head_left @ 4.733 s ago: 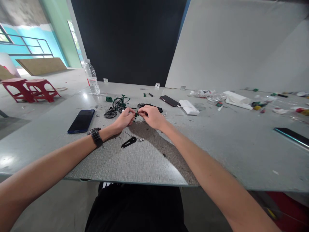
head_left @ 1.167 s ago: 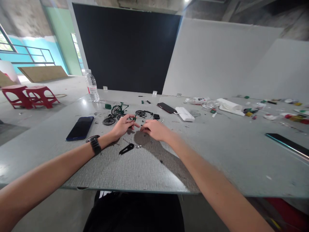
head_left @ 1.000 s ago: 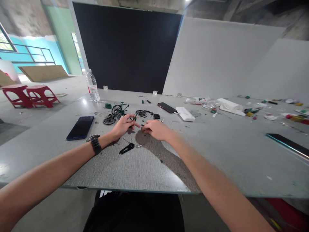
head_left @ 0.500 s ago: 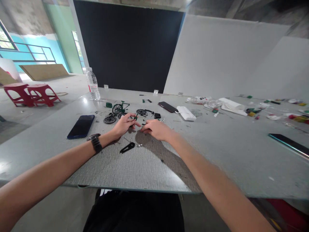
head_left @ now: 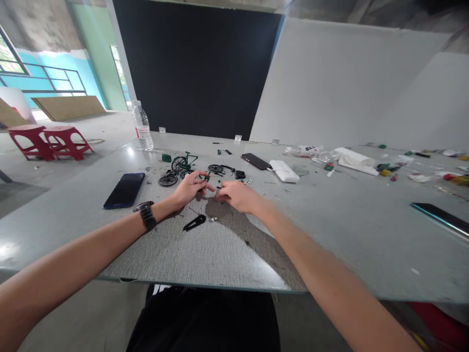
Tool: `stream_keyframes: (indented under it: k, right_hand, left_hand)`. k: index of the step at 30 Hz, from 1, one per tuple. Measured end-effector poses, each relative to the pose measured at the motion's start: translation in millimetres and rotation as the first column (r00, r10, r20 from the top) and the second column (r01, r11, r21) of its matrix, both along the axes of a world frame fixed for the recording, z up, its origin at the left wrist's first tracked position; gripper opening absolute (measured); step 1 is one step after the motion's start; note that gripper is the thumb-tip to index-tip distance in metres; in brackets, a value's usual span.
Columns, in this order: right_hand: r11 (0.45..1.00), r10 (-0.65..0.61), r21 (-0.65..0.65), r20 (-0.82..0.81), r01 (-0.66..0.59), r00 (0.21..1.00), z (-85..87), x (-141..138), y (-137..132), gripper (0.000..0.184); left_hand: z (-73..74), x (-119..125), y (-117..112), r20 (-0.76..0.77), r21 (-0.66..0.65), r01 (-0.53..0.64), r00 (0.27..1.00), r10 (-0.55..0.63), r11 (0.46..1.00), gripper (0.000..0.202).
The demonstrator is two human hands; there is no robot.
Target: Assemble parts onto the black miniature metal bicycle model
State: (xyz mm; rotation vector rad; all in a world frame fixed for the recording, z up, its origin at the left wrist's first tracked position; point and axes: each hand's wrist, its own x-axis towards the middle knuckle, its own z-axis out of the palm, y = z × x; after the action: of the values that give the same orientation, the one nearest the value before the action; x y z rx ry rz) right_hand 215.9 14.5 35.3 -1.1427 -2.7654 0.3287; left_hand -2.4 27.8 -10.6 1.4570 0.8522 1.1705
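My left hand (head_left: 190,190) is closed on a small green model bicycle part (head_left: 208,176), whose end stands up between the fingers. Close to it on the right, my right hand (head_left: 237,195) has its fingertips pinched together; whatever lies in them is hidden. Just behind my left hand is a green model bicycle frame (head_left: 190,159) with a black wheel (head_left: 179,164) at its left. A loose black wheel (head_left: 168,180) lies beside my left wrist. Nearer to me are a flat black piece (head_left: 195,223) and small silvery parts (head_left: 212,219).
A dark phone (head_left: 124,190) lies left, a water bottle (head_left: 142,128) behind it. Beyond my right hand are another wheel (head_left: 216,169), a phone (head_left: 255,161) and a white power bank (head_left: 284,171). Plastic wrappers (head_left: 308,151) lie further right, with another phone (head_left: 441,219) near the right edge.
The whole view has shifted slightly, so things appear a little further right. Both hands keep nearly the same pose and place over the table.
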Motion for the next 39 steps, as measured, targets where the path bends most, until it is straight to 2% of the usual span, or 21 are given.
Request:
stream_keyframes:
  k: [5,11,17,39]
  right_hand:
    - [1.000,-0.009,0.017,-0.049,0.010,0.999,4.2,6.9,1.5,0.031]
    - [1.000,0.007,0.005,-0.021,-0.007,1.000,7.0,8.5,0.9,0.028]
    - [1.000,-0.005,-0.016,-0.006,0.005,1.000,4.1,2.2,-1.3,0.034]
    - [1.000,0.008,-0.013,0.005,-0.008,1.000,1.6,4.7,2.0,0.029]
  left_hand:
    - [-1.5,-1.3,0.7,0.017,-0.011,0.029,0.999,-0.029,1.000,0.026]
    - [-1.1,-1.2,0.8,-0.014,-0.014,0.015,1.000,-0.015,1.000,0.026]
    - [-1.7,-1.6,1.2,-0.007,0.002,0.030,1.000,-0.030,1.000,0.027]
    - [-1.8,-1.2,1.4,-0.057,0.024,0.029,0.998,-0.028,0.999,0.023]
